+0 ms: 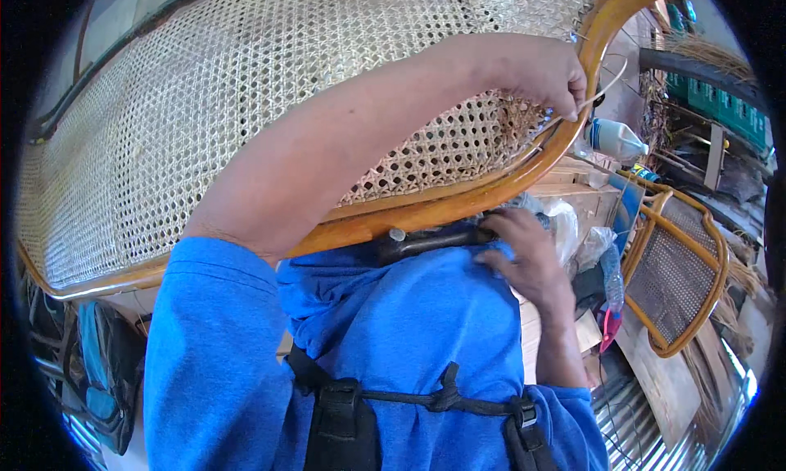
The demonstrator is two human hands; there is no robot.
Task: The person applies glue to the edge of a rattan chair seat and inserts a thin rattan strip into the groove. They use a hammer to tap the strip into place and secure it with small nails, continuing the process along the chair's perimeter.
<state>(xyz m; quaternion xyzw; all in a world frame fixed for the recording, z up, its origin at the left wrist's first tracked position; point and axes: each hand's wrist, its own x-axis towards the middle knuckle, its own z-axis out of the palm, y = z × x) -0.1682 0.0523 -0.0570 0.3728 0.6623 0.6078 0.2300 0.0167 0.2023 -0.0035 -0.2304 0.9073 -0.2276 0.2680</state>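
Note:
A cane-woven panel (368, 45) in a curved, varnished wooden frame (458, 211) spans the space before me. My left arm reaches across it from the lower left. At the frame's right curve, my left hand (565, 86) is closed in a pinch on a thin pale cane strand (610, 82), which loops out beyond the frame. My right hand (528, 258) is below the frame, over my lap, with thumb and fingers apart. Close to its fingertips lies a dark rod-like tool (442, 242) with a pale round end; its exact kind is unclear.
To the right stand a white plastic bottle (618, 139), crumpled clear plastic (565, 229) and a smaller cane-woven frame piece (675, 270). Boards (663, 381) and loose cane strips lie beyond. A dark bag (106, 373) is at the lower left.

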